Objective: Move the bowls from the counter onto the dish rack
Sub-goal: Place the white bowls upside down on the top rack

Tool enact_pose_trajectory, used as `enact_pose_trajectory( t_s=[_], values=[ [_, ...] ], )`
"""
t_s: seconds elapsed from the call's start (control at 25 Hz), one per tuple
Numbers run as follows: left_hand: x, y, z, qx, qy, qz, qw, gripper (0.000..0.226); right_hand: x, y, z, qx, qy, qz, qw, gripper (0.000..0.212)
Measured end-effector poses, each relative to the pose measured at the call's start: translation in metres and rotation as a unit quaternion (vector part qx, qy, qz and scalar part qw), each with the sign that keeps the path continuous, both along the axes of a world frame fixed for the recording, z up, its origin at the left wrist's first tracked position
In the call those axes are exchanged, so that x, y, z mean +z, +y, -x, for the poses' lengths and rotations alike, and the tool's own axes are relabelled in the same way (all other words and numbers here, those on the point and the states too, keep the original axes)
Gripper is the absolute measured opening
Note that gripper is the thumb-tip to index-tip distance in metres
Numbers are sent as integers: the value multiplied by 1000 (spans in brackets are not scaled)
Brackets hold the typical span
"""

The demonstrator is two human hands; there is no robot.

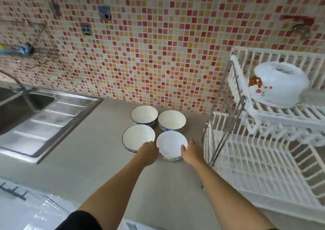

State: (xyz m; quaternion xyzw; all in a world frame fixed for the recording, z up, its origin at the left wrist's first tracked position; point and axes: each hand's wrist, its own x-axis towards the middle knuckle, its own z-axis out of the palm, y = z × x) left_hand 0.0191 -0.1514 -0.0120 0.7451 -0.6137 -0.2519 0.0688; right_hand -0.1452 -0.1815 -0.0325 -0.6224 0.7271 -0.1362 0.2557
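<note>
On the table (98,159), close to the tiled wall (158,53), four bowls stand in a tight square, all upright and empty. The two at the back, the back-left bowl (144,114) and the back-right bowl (171,120), have a blue pattern outside, and so does the front-left bowl (138,136). The front-right bowl (171,144) is the nearest to the dish rack (263,159), which stands just beside the group on the right.

The left hand (148,152) is at the left side of the front-right bowl and the right hand (192,152) is at its right side, with the thumb on the rim. Both grips are around this one bowl, touching its wall; whether they already press firmly, and whether the bowl is lifted from the table or not, I cannot tell, because the bottom edge is a little blurred.

On the upper shelf of the rack lies one white covered dish (279,85), upside down or closed; the lower shelf shows no bowl in the visible part. So I judge that the task is at its very start: no bowl is moved yet, the first one is being taken, and three more wait after it.
</note>
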Motion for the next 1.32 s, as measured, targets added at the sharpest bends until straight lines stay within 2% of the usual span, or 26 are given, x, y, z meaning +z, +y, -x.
enact_pose_trajectory(
  t_s=[0.24, 0.32, 0.48, 0.56, 0.76, 0.84, 0.92, 1.0, 1.16, 1.24, 1.28, 1.32],
  values=[
    [-51, -48, 18, 62, 25, -83, 994, 43, -58, -45, 9, -32, 9, -114, 993, 55],
    [-48, -41, 22, 68, 18, -77, 995, 42, -57, -35, 10, -20, 9, -137, 990, 51],
    [-40, -42, 27, 78, 12, -45, 996, 37, -48, -33, 7, -36, -7, -124, 992, 45],
    [-37, -44, 26, 102, 29, -41, 993, 34, -46, -33, 2, -47, -46, -119, 991, 43],
    [-20, -35, 17, 192, 170, 21, 966, 29, -21, -17, -4, -70, -241, -40, 967, 42],
    [-1, -18, 13, 213, 226, 67, 948, 30, 5, 8, -1, -53, -305, -6, 951, 54],
    [23, 0, 10, 220, 247, 97, 939, 30, 28, 30, 1, -43, -372, -3, 927, 78],
    [43, 12, 7, 220, 261, 105, 934, 26, 46, 45, -2, -32, -432, -1, 901, 82],
    [89, 49, 4, 172, 359, 128, 909, 8, 94, 79, -6, -6, -508, 83, 857, 68],
    [115, 59, 3, 124, 428, 133, 885, 15, 126, 91, -1, 1, -519, 139, 844, 77],
    [129, 61, 2, 100, 439, 149, 880, 20, 145, 97, 3, 9, -507, 165, 846, 81],
    [147, 64, 2, 83, 415, 181, 888, 23, 166, 104, 8, 25, -482, 197, 853, 83]
  ],
)
